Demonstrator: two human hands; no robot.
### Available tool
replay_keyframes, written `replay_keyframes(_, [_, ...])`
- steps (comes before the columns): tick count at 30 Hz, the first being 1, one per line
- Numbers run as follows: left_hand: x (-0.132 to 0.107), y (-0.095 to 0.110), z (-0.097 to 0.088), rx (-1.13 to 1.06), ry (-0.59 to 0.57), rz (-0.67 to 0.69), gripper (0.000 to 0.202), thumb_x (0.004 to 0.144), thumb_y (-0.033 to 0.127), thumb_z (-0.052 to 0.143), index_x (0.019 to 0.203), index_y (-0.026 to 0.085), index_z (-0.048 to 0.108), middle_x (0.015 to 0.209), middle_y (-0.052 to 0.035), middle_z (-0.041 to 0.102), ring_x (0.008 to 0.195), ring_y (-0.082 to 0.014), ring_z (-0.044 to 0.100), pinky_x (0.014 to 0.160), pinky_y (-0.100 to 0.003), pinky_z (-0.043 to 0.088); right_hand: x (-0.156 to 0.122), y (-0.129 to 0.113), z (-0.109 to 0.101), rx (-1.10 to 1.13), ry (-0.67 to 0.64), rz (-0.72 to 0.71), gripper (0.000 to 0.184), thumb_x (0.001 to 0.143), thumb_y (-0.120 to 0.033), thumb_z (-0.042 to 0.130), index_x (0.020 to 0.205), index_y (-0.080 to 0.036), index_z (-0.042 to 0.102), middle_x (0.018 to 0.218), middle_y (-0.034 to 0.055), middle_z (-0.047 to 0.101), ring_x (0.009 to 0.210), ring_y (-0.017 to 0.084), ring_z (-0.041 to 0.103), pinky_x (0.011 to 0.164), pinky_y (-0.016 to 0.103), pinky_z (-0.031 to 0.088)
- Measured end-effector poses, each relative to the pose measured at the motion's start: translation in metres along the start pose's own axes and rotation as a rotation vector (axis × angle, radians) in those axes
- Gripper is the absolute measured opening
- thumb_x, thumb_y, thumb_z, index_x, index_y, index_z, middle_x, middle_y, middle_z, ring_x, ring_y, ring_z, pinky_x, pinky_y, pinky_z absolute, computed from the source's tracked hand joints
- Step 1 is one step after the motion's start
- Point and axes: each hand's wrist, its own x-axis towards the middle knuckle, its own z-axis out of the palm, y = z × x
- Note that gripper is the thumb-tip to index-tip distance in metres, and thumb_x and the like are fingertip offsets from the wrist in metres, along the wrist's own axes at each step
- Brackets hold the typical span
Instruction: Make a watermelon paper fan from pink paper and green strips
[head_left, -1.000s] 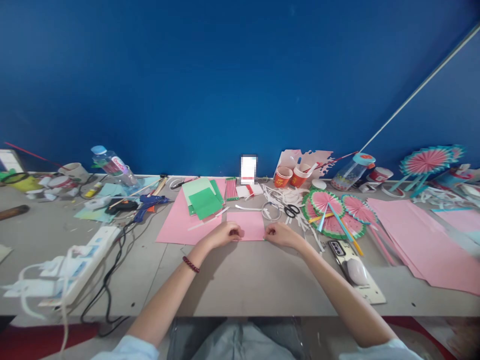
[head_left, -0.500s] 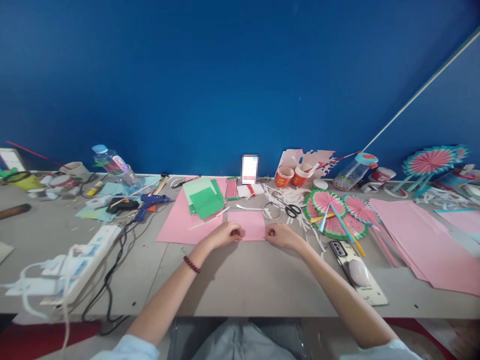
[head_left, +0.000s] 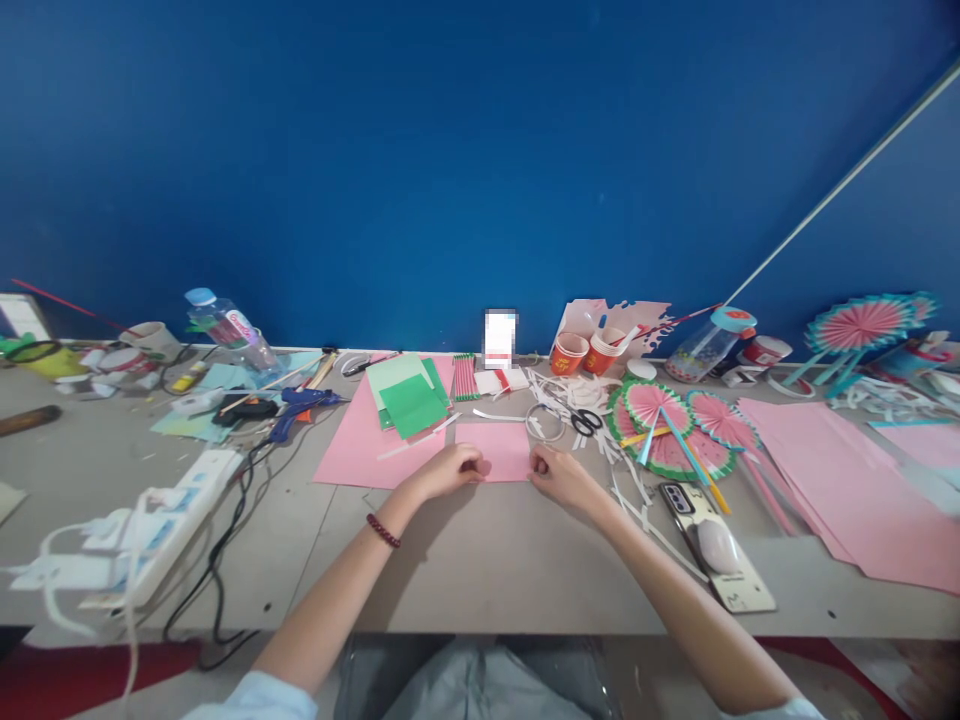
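A small pink sheet of paper (head_left: 501, 450) lies flat on the grey table between my hands. My left hand (head_left: 456, 467) rests at its near left part, fingers curled and pinched on the paper's edge. At the near right corner, my right hand (head_left: 555, 470) has its fingertips closed on the edge too. Partly under the small sheet's left side, or beside it, is a larger pink sheet (head_left: 349, 455); which of these I cannot tell. On that sheet lie green papers (head_left: 412, 405).
Scissors (head_left: 586, 422) and white paper strips sit beyond my right hand, near watermelon-patterned paper fans (head_left: 660, 410) and a phone (head_left: 679, 498). A blue glue gun (head_left: 304, 405) and a power strip (head_left: 180, 525) are on the left. Red paper cups (head_left: 570, 353) stand by the wall.
My right hand has shifted very slightly at the paper's right edge. The left hand and the pink sheet look the same.
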Motion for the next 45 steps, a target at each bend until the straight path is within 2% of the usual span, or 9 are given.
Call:
replay_keyframes(3, [0.0,0.0,0.0,-0.021,-0.002,0.005,0.014,0.08,0.027,0.064,0.073,0.015,0.062,0.085,-0.0051,0.063,0.078,-0.0167,0.059,0.07,-0.026,0.045,-0.007,-0.004,0.005,-0.078,0.078,-0.102,0.017,0.077,-0.008,0.052,0.085,-0.018,0.063,0.087,0.0035,0.059,0.075,0.014,0.055,0.07,0.024,0.039])
replay_keyframes(6, [-0.002,-0.001,-0.002,-0.051,-0.023,0.012,0.017,0.082,0.031,0.063,0.08,0.015,0.067,0.088,-0.0069,0.065,0.082,-0.0175,0.062,0.074,-0.026,0.047,-0.014,-0.01,0.012,-0.257,0.136,-0.16,0.021,0.081,-0.006,0.051,0.085,-0.02,0.066,0.091,0.0054,0.06,0.084,0.018,0.055,0.075,0.028,0.039])
replay_keyframes(10, [-0.011,-0.001,-0.007,-0.069,-0.021,0.025,0.026,0.083,0.04,0.063,0.092,0.016,0.071,0.096,-0.0089,0.068,0.088,-0.0192,0.063,0.078,-0.027,0.047,-0.021,-0.014,0.023,-0.495,0.214,-0.246,0.018,0.082,-0.006,0.055,0.083,-0.02,0.066,0.093,0.0084,0.062,0.086,0.023,0.052,0.074,0.033,0.039])
replay_keyframes(14, [-0.026,0.005,-0.014,0.056,-0.002,0.026,0.03,0.082,0.042,0.063,0.096,0.017,0.071,0.095,-0.0083,0.068,0.083,-0.0192,0.062,0.073,-0.027,0.046,-0.029,-0.018,0.034,-0.619,0.274,-0.32,0.017,0.083,-0.004,0.055,0.079,-0.018,0.064,0.09,0.0102,0.062,0.085,0.023,0.051,0.073,0.034,0.04])
replay_keyframes(21, [-0.037,0.014,-0.012,0.203,0.061,-0.002,0.028,0.09,0.039,0.053,0.085,0.02,0.073,0.084,-0.0055,0.065,0.076,-0.017,0.06,0.068,-0.025,0.043,-0.044,-0.03,0.05,-0.682,0.318,-0.21,0.023,0.083,-0.001,0.051,0.096,-0.015,0.063,0.09,0.0092,0.062,0.083,0.021,0.054,0.072,0.034,0.044])
replay_keyframes(25, [-0.036,0.007,-0.008,0.126,0.095,-0.063,0.021,0.087,0.033,0.056,0.084,0.02,0.072,0.088,-0.0054,0.068,0.081,-0.0177,0.062,0.075,-0.026,0.044,-0.046,-0.032,0.054,-0.694,0.331,-0.193,0.028,0.081,0.0,0.052,0.103,-0.014,0.063,0.09,0.0095,0.064,0.082,0.021,0.057,0.073,0.034,0.045])
replay_keyframes(28, [-0.035,0.0,-0.007,0.071,0.12,-0.148,0.016,0.083,0.03,0.059,0.083,0.019,0.07,0.089,-0.0048,0.07,0.081,-0.0186,0.062,0.074,-0.027,0.045,-0.047,-0.032,0.054,-0.702,0.322,-0.186,0.031,0.082,-0.001,0.052,0.109,-0.015,0.06,0.092,0.009,0.065,0.085,0.021,0.059,0.074,0.033,0.046])
replay_keyframes(34, [-0.029,-0.006,-0.008,0.032,0.099,-0.213,0.011,0.076,0.019,0.058,0.074,0.017,0.069,0.082,-0.0039,0.072,0.077,-0.0174,0.064,0.073,-0.025,0.044,-0.048,-0.032,0.053,-0.684,0.286,-0.167,0.029,0.084,-0.004,0.052,0.11,-0.014,0.06,0.096,0.0093,0.066,0.088,0.019,0.06,0.075,0.031,0.045])
replay_keyframes(45, [-0.019,0.008,-0.015,0.061,0.075,-0.318,0.008,0.068,0.019,0.063,0.065,0.016,0.07,0.07,-0.0055,0.071,0.067,-0.0194,0.063,0.062,-0.025,0.041,-0.048,-0.031,0.05,-0.688,0.256,-0.159,0.026,0.085,-0.009,0.055,0.11,-0.013,0.061,0.096,0.009,0.067,0.087,0.02,0.061,0.074,0.032,0.045])
